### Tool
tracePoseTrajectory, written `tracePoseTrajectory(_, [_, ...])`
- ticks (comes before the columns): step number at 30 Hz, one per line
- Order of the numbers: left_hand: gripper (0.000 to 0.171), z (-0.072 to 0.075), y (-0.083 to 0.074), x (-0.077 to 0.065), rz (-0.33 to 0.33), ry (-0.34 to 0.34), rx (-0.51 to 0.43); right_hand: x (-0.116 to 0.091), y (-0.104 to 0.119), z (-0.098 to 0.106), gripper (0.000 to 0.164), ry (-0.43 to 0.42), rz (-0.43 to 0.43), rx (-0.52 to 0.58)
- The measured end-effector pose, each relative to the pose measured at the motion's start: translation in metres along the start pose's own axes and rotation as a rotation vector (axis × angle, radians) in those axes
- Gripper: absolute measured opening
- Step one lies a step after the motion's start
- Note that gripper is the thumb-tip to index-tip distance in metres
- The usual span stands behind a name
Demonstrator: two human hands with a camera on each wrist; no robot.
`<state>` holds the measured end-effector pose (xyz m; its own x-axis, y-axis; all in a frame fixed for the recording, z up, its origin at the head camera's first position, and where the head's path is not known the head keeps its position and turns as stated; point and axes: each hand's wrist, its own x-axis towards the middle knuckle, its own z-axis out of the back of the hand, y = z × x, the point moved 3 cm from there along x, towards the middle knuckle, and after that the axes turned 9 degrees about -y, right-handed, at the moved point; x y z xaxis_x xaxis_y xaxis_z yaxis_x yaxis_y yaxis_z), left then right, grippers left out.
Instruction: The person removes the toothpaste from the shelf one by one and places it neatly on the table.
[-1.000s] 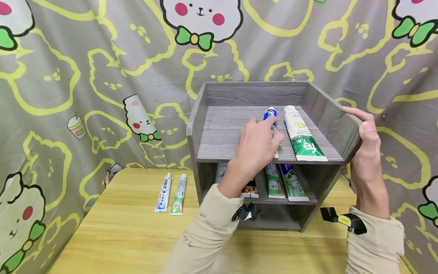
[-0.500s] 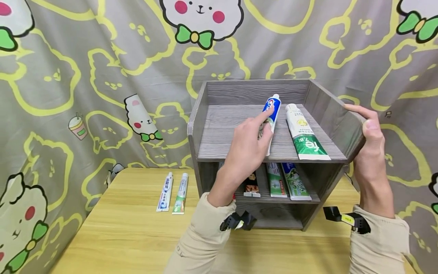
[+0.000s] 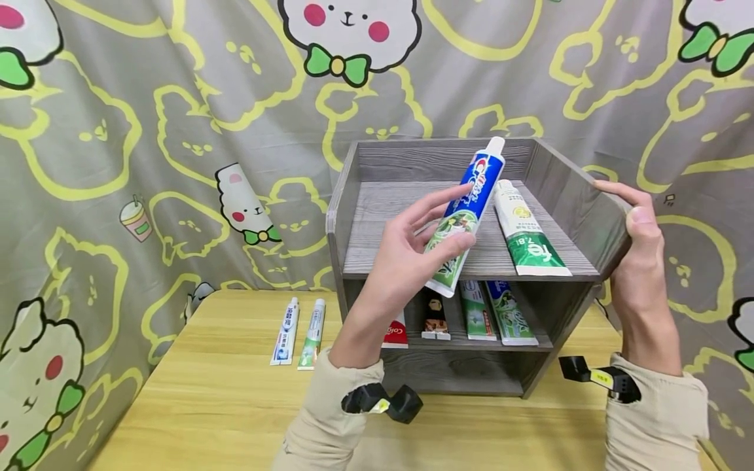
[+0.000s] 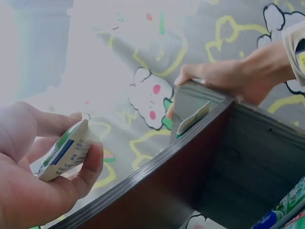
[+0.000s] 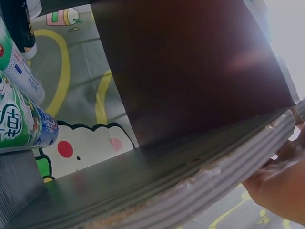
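My left hand (image 3: 406, 255) pinches a blue-and-green toothpaste tube (image 3: 465, 216) between thumb and fingers, its white cap tilted up and right, above the front of the top shelf. In the left wrist view the tube (image 4: 66, 150) shows its flat crimped end. My right hand (image 3: 639, 261) grips the right side panel of a grey wooden shelf unit (image 3: 565, 203), thumb and forefinger over its top edge. On the top shelf lies a white-and-green toothpaste tube (image 3: 527, 232), just right of the held one.
Several toothpaste tubes lie on the middle shelf, among them a blue-green one (image 3: 511, 317) and a red one (image 3: 396, 332). Two more tubes, one white-blue (image 3: 285, 333) and one green-white (image 3: 312, 337), lie on the wooden table (image 3: 206, 366). A patterned curtain (image 3: 194, 131) hangs behind.
My left hand has lifted the blue-and-green toothpaste tube off the top shelf and drawn it toward me, tilting it. The right hand stays on the side panel.
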<state>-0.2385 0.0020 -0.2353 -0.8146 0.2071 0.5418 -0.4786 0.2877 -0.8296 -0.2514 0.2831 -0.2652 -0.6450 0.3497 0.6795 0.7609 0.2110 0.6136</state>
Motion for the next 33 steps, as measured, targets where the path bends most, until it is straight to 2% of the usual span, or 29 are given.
tracePoseTrajectory(7, [0.049,0.01,0.001,-0.016,-0.003,0.031,0.004,-0.001,-0.001,0.004,0.048,-0.002,-0.013,-0.031])
tracePoseTrajectory(12, [0.048,0.019,0.001,-0.024,0.0,0.054,-0.068,-0.001,-0.003,0.005,0.047,-0.006,-0.02,-0.014])
tracePoseTrajectory(15, [0.051,0.026,-0.005,-0.03,-0.034,0.082,-0.097,0.0,-0.004,0.004,0.047,-0.002,-0.019,-0.01])
tracePoseTrajectory(19, [0.049,0.036,-0.014,-0.044,-0.114,0.111,-0.076,0.003,-0.003,0.003,0.047,-0.009,-0.019,0.011])
tracePoseTrajectory(25, [0.048,0.049,-0.017,-0.068,-0.21,0.09,-0.049,0.006,0.001,0.005,0.045,-0.008,-0.013,0.079])
tracePoseTrajectory(30, [0.054,0.066,-0.023,-0.086,-0.264,0.064,-0.012,0.004,-0.001,0.003,0.045,-0.005,-0.019,0.071])
tracePoseTrajectory(33, [0.053,0.08,-0.027,-0.097,-0.27,0.041,0.014,0.003,-0.003,0.001,0.045,-0.001,-0.021,0.065])
